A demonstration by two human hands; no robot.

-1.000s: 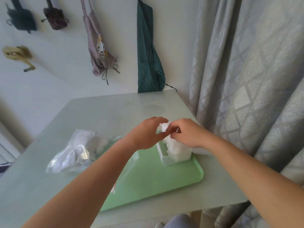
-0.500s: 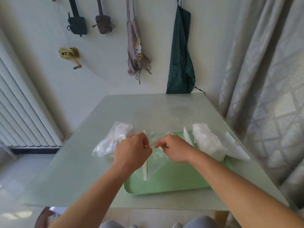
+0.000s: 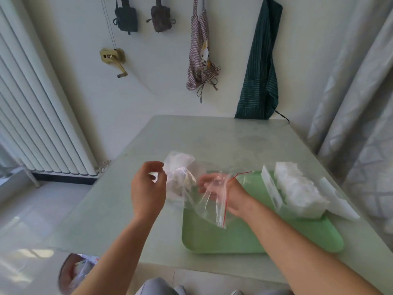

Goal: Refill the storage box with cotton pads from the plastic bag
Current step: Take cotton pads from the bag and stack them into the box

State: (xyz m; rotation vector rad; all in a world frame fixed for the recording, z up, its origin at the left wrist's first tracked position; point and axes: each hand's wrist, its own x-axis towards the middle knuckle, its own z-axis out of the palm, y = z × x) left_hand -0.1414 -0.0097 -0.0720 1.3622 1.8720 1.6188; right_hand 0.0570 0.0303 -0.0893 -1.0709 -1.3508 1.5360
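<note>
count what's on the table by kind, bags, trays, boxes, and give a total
plastic bags: 2, an empty clear one with a red strip over the right hand, and a crumpled one by the left hand
green tray: 1
storage box of cotton pads: 1
total: 4

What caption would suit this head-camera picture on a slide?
Right hand lifts an emptied clear zip bag over the green tray; cotton pads fill the storage box.
</note>
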